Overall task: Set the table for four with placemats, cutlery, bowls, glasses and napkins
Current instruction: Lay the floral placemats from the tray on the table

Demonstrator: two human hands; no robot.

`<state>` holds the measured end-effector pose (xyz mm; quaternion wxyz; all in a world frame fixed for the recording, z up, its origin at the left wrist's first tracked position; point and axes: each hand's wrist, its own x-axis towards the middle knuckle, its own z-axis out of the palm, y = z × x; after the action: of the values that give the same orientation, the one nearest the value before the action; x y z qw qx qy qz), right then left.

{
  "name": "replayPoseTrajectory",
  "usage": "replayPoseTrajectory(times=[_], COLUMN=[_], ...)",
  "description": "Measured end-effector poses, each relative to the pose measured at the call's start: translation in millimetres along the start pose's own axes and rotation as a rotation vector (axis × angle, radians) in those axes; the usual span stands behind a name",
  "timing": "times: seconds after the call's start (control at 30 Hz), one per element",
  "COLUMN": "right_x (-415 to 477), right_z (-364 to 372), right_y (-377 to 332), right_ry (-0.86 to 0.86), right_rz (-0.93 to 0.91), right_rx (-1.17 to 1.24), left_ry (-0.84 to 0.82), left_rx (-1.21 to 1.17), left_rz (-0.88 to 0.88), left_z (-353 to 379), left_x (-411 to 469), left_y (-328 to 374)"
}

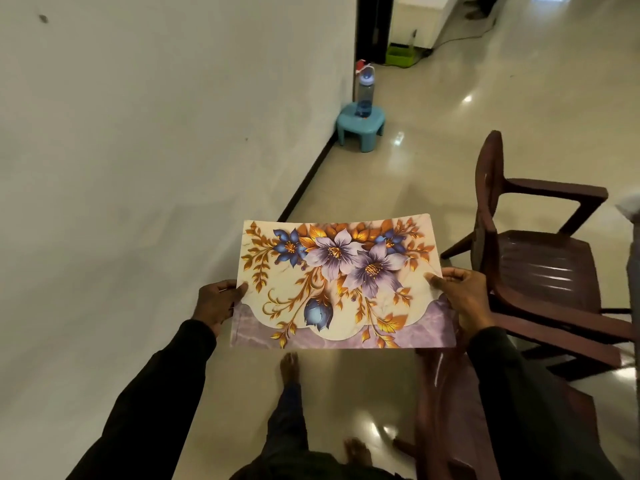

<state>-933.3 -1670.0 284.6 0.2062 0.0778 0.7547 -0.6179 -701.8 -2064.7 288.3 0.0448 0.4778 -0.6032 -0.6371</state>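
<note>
Gripping placemat (341,285) by 2 edges: left fingers (239,289) pinching its left, right fingers (437,280) its right. Chair (540,258) just beside right fingers.

Left hand (216,303) fingers hidden under placemat (341,285); chair (540,258) cropped right.

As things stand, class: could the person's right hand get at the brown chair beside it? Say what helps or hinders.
Probably yes: the brown chair stands just past the right hand with nothing between them. But that hand grips the placemat, so it must let go first.
</note>
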Motion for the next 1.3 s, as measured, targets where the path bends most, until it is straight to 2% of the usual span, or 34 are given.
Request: replayPoseTrajectory(times=[0.27,0.53,0.83,1.3], right_x=[42,112,262,463], right_z=[55,64,25,-61], right_y=[-36,-93,-148,-236], right_ry=[0.225,0.349,0.444,0.592], right_rz=[0.048,0.024,0.005,0.043], right_rx=[0.018,0.117,0.158,0.331], left_ry=[-0.203,-0.334,-0.428,-0.537], left_rx=[0.129,0.199,0.253,0.300], left_rz=[0.017,0.067,0.110,0.102], left_z=[18,79,217,461], left_x=[149,263,384,517], left_y=[102,200,306,459])
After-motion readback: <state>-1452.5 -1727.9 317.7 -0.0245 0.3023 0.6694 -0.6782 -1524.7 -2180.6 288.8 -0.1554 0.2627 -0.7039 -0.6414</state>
